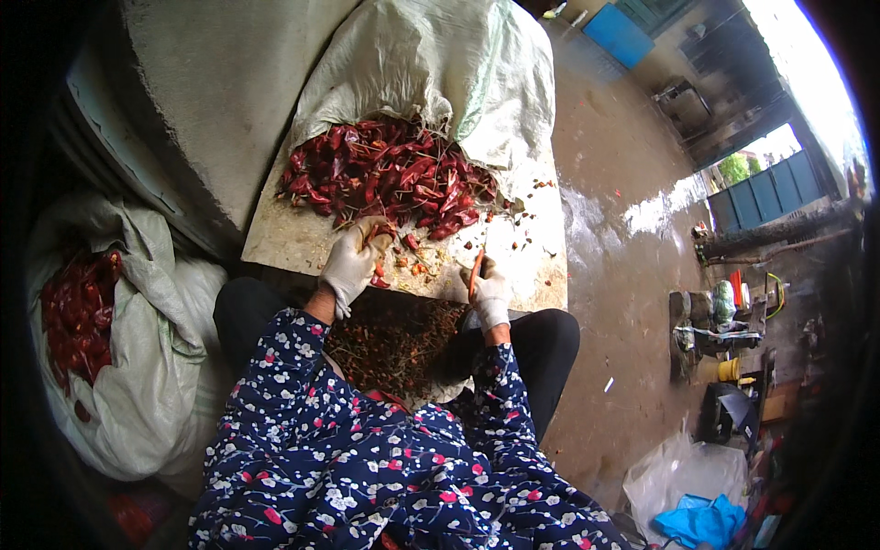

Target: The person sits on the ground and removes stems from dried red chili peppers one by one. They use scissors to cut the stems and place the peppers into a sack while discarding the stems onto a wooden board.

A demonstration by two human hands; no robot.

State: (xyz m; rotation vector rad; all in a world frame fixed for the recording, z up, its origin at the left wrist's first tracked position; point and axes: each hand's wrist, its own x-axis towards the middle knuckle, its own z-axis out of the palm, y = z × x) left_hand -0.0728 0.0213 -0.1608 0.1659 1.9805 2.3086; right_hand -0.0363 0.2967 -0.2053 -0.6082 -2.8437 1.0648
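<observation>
My left hand, in a pale work glove with a brownish palm, grips dried red chili peppers at the front of a worn board. How many it holds is hidden by the fingers. My right hand, gloved too, is closed around an orange-handled tool near the board's front edge. The tool's working end cannot be made out. Beyond both hands lies a heap of dried red chili peppers, spilling from the mouth of a white woven sack. Cut stem caps and seeds are scattered between the hands.
Below the board, between my knees, many stems and caps are gathered. Another woven sack with red chilies stands at left, by a wall. Wet floor, clear plastic and a blue bag lie at right.
</observation>
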